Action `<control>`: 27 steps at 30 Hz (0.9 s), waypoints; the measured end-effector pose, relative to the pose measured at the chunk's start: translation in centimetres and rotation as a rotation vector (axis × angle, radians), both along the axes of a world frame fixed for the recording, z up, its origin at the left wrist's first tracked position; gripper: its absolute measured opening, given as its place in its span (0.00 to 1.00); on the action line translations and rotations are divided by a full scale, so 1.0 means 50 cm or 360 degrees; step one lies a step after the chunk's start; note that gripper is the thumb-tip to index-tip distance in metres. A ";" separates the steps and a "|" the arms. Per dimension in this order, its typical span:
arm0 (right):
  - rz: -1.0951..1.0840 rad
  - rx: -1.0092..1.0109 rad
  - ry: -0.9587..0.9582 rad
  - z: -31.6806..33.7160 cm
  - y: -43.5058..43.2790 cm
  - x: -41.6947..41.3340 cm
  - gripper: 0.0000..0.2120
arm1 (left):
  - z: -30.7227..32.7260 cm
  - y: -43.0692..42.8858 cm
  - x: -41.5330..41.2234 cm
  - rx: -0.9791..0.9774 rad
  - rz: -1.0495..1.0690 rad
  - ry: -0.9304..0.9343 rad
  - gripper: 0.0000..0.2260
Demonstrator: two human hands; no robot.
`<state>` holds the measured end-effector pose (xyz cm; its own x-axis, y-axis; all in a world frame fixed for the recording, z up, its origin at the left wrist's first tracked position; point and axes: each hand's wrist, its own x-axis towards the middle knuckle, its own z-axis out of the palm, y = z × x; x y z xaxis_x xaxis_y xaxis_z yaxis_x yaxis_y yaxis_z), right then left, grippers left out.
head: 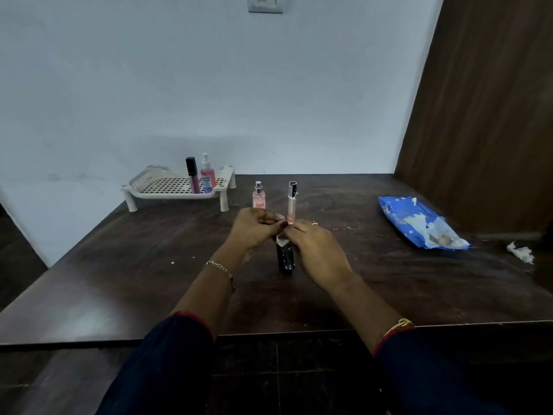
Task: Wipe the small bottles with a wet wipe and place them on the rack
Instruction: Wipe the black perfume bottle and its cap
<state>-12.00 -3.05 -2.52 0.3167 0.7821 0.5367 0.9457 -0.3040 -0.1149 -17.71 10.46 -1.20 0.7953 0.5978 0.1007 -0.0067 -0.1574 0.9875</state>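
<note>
A black bottle [285, 259] stands upright on the dark wooden table [119, 280], near the middle. My left hand [254, 227] and my right hand [318, 248] meet just above its top, fingertips pinched together. A small whitish wet wipe [281, 239] hangs from them over the bottle's upper part, hiding the cap. Just behind the hands stand a pink perfume bottle [259, 199] and a slim clear tube with a black cap [292, 202]. The white perforated rack [167, 187] at the back left holds a dark lip-gloss tube [192, 175] and a pink spray bottle [207, 175].
A blue wet-wipe pack [419, 223] lies open at the right side of the table, with a crumpled used wipe [520, 253] beyond it near the right edge. A brown wooden panel [484, 100] rises at the right. The pale wall runs close behind the rack.
</note>
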 end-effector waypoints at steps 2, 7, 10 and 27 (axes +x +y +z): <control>0.0033 -0.0084 -0.0016 -0.002 -0.001 -0.001 0.11 | -0.002 0.003 0.004 -0.0009 0.0047 0.0029 0.10; 0.0010 -0.0149 0.0017 -0.020 -0.010 -0.016 0.10 | -0.005 0.011 0.007 -0.0054 0.0041 0.0076 0.09; 0.0045 -0.0155 0.0065 -0.027 -0.020 -0.017 0.10 | -0.003 0.009 0.006 -0.0092 0.0034 0.0074 0.08; -0.0120 0.0068 0.0059 0.003 -0.008 0.024 0.12 | 0.020 -0.006 0.005 0.0094 0.0060 0.0083 0.11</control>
